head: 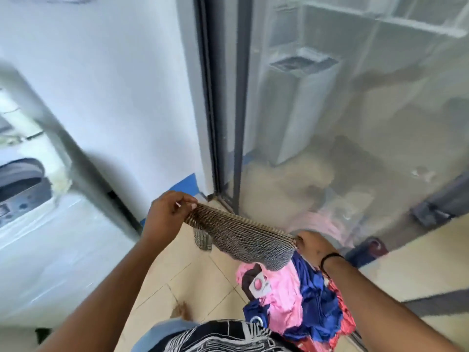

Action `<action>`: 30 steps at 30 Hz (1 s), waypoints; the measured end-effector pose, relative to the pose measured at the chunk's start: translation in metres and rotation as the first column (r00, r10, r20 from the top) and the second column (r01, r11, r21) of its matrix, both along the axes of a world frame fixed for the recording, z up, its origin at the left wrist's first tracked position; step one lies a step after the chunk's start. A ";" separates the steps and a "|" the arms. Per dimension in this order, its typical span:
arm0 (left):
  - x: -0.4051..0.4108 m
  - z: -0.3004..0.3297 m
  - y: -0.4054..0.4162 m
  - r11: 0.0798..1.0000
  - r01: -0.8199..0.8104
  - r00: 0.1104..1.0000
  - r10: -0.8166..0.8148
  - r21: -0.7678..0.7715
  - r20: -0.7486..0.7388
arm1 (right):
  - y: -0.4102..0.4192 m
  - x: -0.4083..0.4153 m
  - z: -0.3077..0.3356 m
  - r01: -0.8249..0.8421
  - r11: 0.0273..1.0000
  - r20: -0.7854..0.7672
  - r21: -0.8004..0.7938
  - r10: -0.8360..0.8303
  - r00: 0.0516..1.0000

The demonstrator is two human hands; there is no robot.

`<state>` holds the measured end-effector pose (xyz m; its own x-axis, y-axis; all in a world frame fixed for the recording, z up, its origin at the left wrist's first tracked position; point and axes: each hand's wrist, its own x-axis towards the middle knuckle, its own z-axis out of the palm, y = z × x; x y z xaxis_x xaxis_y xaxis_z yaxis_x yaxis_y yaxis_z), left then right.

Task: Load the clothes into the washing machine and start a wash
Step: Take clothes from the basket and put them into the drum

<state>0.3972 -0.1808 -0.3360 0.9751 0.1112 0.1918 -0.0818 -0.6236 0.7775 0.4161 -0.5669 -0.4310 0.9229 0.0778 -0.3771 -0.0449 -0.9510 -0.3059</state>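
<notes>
A black-and-tan checked cloth (pixel 241 240) is stretched between my hands above the floor. My left hand (pixel 167 214) pinches its upper left end. My right hand (pixel 314 246), with a black band on the wrist, grips its lower right end. Below it lies a pile of clothes (pixel 299 303) in pink, blue and red, low and right of centre. The white top-loading washing machine (pixel 50 245) stands at the left, its dark opening (pixel 20 179) and control panel at the far left edge.
A glass sliding door (pixel 355 138) with a dark frame (pixel 223 123) fills the right half. A white wall (pixel 114 85) is behind the washer. Beige floor tiles (pixel 193 280) lie between the washer and the clothes pile.
</notes>
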 end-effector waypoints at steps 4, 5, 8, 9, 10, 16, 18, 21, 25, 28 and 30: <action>-0.018 0.012 0.063 0.975 -0.204 0.979 0.204 -0.092 -0.005 | 0.068 0.039 0.012 -0.099 0.994 0.021 0.040 0.099 0.995; -0.023 0.013 0.082 0.960 -0.247 0.969 0.247 -0.135 -0.022 | 0.090 0.049 0.016 -0.126 0.991 0.027 0.046 0.125 0.992; -0.041 0.014 0.139 0.901 -0.347 0.937 0.341 -0.259 -0.067 | 0.158 0.074 0.024 -0.177 0.981 0.059 0.074 0.173 0.983; -0.046 0.014 0.156 0.881 -0.375 0.926 0.369 -0.289 -0.077 | 0.180 0.080 0.028 -0.181 0.979 0.073 0.093 0.174 0.982; -0.053 0.014 0.177 0.855 -0.412 0.909 0.408 -0.316 -0.082 | 0.207 0.087 0.032 -0.195 0.974 0.093 0.118 0.185 0.978; -0.085 0.012 0.285 0.632 -0.621 0.740 0.668 -0.465 -0.080 | 0.361 0.114 0.041 -0.200 0.897 0.184 0.395 0.136 0.973; -0.091 0.011 0.318 0.538 -0.663 0.671 0.735 -0.521 -0.096 | 0.415 0.116 0.041 -0.139 0.832 0.112 0.537 0.093 0.989; -0.099 0.013 0.354 0.458 -0.674 0.623 0.774 -0.580 -0.112 | 0.482 0.111 0.047 -0.065 0.723 0.028 0.688 0.063 0.998; -0.103 0.021 0.397 0.390 -0.676 0.578 0.807 -0.625 -0.121 | 0.557 0.100 0.070 0.027 0.568 -0.065 0.823 0.047 0.997; -0.096 0.023 0.425 0.313 -0.667 0.539 0.829 -0.676 -0.148 | 0.603 0.093 0.089 0.049 0.501 -0.110 0.864 0.092 0.990; -0.087 0.021 0.440 0.274 -0.661 0.527 0.832 -0.699 -0.172 | 0.627 0.092 0.101 0.027 0.479 -0.112 0.877 0.149 0.983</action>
<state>0.3100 0.2587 -0.3149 0.3381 0.9344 -0.1121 -0.0467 0.1357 0.9897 0.5084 0.0604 -0.3304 0.8395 0.5008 -0.2107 -0.1262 -0.1974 -0.9722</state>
